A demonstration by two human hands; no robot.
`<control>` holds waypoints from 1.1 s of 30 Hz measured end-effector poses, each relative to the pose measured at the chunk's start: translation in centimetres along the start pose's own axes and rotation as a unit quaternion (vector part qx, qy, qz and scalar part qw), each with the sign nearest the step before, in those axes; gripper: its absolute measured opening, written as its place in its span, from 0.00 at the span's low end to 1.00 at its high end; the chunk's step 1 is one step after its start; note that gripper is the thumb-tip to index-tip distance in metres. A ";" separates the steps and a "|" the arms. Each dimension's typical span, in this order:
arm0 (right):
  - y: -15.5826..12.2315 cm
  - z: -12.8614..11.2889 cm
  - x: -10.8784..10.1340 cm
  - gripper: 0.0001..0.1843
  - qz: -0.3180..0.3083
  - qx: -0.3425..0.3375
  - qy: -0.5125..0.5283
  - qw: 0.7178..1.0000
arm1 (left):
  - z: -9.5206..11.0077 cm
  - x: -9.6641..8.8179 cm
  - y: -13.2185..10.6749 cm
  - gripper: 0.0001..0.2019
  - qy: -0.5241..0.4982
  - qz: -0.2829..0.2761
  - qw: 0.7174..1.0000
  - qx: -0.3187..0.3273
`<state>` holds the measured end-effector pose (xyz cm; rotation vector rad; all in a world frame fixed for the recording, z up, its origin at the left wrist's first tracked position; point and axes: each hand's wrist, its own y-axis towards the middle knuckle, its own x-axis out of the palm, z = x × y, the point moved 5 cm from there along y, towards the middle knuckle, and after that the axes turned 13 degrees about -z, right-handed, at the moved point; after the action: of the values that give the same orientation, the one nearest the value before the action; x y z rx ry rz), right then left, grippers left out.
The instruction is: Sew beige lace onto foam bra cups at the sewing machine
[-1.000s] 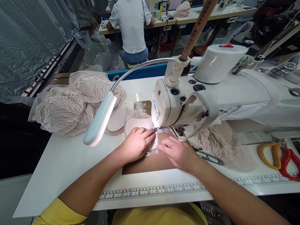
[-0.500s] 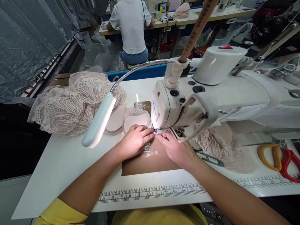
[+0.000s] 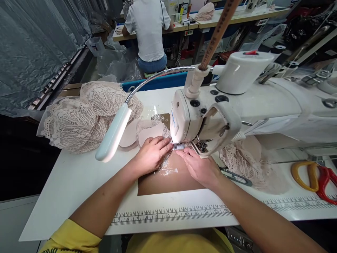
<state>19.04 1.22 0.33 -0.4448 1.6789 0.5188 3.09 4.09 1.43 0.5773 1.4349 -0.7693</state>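
My left hand (image 3: pixel 152 154) lies with its fingers together on the edge of a pale pink lace-covered cup piece (image 3: pixel 147 131), close to the needle area of a white sewing machine (image 3: pixel 181 112). Opposite it, my right hand (image 3: pixel 198 167) is closed, thumb and forefinger tips near the presser foot; whatever sits between them is hidden. Both hands rest over a brown sheet (image 3: pixel 163 184) partly covered with shiny clear tape. Another smooth pink cup piece (image 3: pixel 127 137) lies just left of the lace one.
A heap of lace pieces (image 3: pixel 76 116) lies at left, behind a gooseneck lamp (image 3: pixel 113 135). Right of the needle are more lace (image 3: pixel 242 158), thread snips (image 3: pixel 235 176) and yellow-and-red-handled scissors (image 3: pixel 305 175). A ruler strip (image 3: pixel 168 215) runs along the front edge. Another person (image 3: pixel 147 30) sits ahead.
The lace-covered cup piece has shifted slightly left and turned beside the needle. My left hand stays on it, and my right hand has barely moved. The whole view has shifted a little.
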 end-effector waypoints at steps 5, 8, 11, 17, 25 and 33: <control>-0.2 0.4 -0.3 0.20 0.009 0.007 0.004 1.000 | 0.5 -1.7 -1.0 0.18 -0.015 -0.047 0.998 -0.041; -0.2 0.7 -0.4 0.17 0.012 0.015 -0.003 1.000 | 1.2 -2.2 -1.6 0.17 -0.053 -0.079 0.995 -0.029; -0.2 0.8 -0.5 0.16 0.016 0.018 -0.018 1.000 | 1.8 -2.1 -1.6 0.16 -0.088 -0.085 0.992 -0.009; -0.4 0.5 -0.7 0.19 0.006 0.009 -0.028 1.000 | 2.7 -1.6 -1.2 0.15 -0.101 -0.042 0.994 0.020; -0.6 -0.6 -1.2 0.16 0.002 -0.087 0.036 0.996 | 4.2 -1.0 -1.0 0.16 -0.029 -0.031 0.999 0.019; -0.5 -0.6 -1.2 0.15 0.017 -0.063 0.021 0.998 | 3.0 -0.4 -0.7 0.18 -0.047 0.000 0.999 0.022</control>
<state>19.06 0.44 1.50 -0.5222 1.7026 0.6469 4.53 1.40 2.16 0.5678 1.3345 -0.8192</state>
